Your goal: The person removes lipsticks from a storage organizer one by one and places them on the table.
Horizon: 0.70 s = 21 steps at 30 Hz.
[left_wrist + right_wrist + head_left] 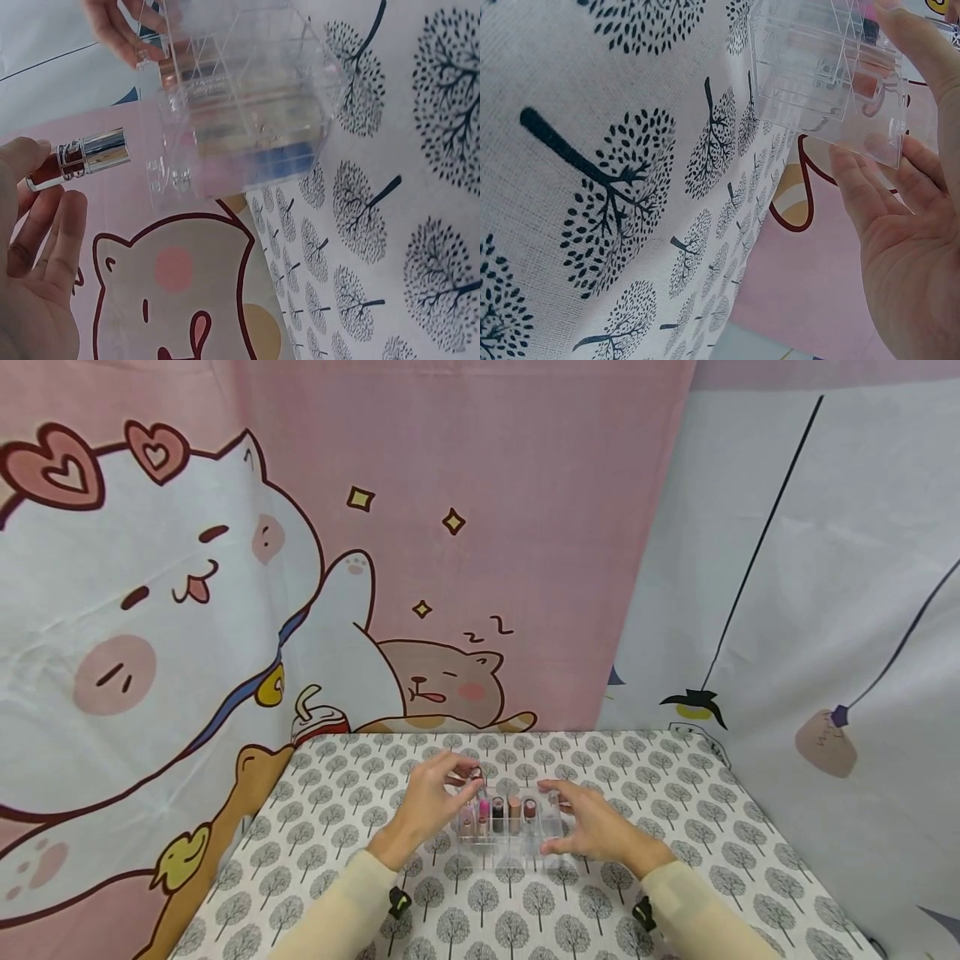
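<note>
My left hand (pixel 438 789) pinches a lipstick tube (pixel 105 152) between thumb and fingers, above the back left of a clear lipstick organizer (pixel 551 828). The tube has a shiny silver part and a dark red, see-through end, and the fingers hold that red end. In the left wrist view it is apart from the organizer. My right hand (pixel 600 824) holds the organizer's right side, thumb toward the front and fingers at the back edge. Several lipsticks stand in the compartments, among them a pink one (pixel 483 808), a black one (pixel 498 810) and a tan one (pixel 514 810).
The organizer stands on a table covered with a tree-print cloth (pixel 450 935). Behind the table hangs a pink curtain with cartoon animals (pixel 510 560). A pale curtain (pixel 847 635) hangs along the right side.
</note>
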Each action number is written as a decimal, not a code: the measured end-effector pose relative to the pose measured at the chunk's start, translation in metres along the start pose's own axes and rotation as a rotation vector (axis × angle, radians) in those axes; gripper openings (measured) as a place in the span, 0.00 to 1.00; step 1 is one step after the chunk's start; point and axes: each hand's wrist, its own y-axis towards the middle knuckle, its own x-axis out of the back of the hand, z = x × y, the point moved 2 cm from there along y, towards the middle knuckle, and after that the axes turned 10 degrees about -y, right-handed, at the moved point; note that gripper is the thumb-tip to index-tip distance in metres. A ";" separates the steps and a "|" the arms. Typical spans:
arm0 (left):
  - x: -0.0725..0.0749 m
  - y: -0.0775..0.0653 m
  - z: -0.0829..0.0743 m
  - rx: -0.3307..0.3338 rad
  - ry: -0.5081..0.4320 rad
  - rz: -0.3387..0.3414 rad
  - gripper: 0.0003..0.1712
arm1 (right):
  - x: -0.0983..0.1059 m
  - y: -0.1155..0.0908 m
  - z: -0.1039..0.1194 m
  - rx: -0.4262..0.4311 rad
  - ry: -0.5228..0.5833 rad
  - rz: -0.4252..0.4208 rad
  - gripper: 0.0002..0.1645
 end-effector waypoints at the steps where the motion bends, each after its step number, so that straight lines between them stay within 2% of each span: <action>1: 0.001 0.001 0.001 0.002 -0.013 -0.006 0.17 | 0.000 0.000 0.000 0.000 0.004 0.001 0.70; 6: 0.009 0.003 0.006 0.025 -0.031 -0.045 0.16 | 0.000 0.000 0.000 0.002 0.002 0.002 0.69; 14: 0.022 0.004 0.014 0.053 0.000 -0.120 0.17 | -0.001 0.000 -0.002 0.005 -0.005 0.003 0.70; 21: 0.035 0.003 0.024 0.135 0.001 -0.133 0.17 | -0.001 0.000 -0.003 0.007 0.003 -0.001 0.70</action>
